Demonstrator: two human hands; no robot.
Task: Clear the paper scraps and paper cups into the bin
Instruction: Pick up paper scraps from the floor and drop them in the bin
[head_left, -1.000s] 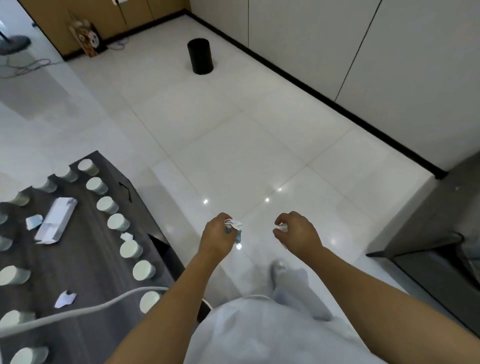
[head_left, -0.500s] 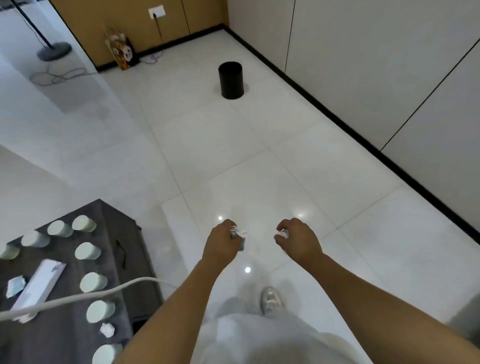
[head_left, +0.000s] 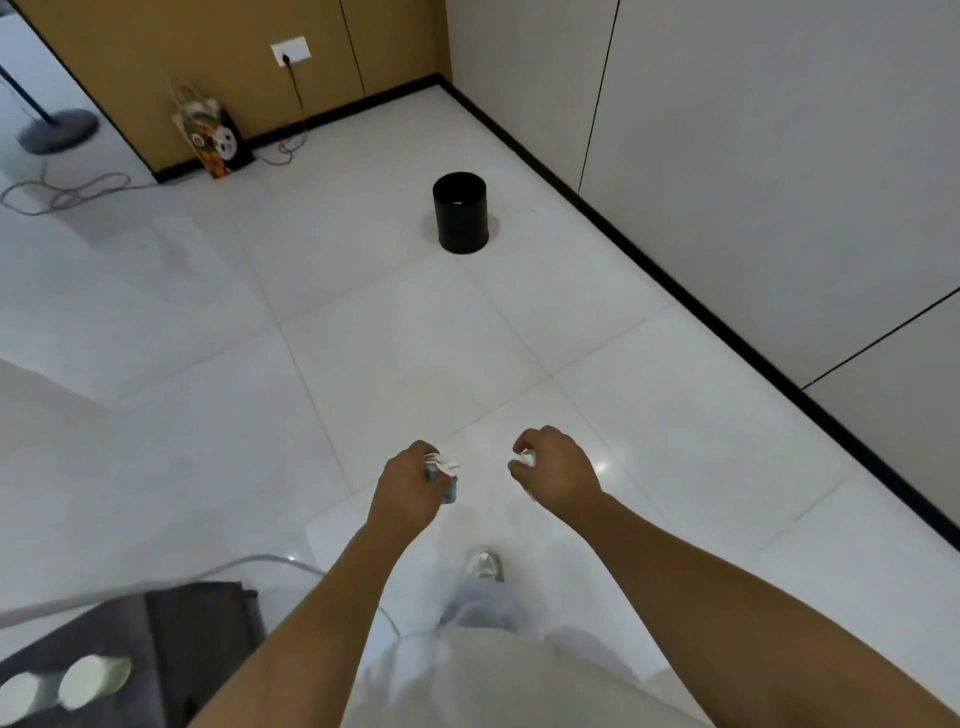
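Note:
A black round bin (head_left: 461, 213) stands on the white tiled floor ahead, near the right wall. My left hand (head_left: 408, 491) is held out in front of me and grips crumpled white and bluish paper scraps (head_left: 442, 470). Level with it, my right hand (head_left: 556, 470) is curled round a small white paper scrap (head_left: 527, 458). Both hands are well short of the bin. Two pale paper cups (head_left: 93, 680) stand on the dark table corner (head_left: 197, 623) at the lower left.
A patterned paper bag (head_left: 210, 132) leans against the wooden wall at the back, beside loose cables (head_left: 67, 192) and a lamp base (head_left: 57, 130). A black skirting runs along the grey cabinets on the right. A white cable (head_left: 156, 584) crosses above the table.
I have walked forward: the bin is larger and nearer, and the table has slid back to the lower left edge. Both hands keep hold of their scraps.

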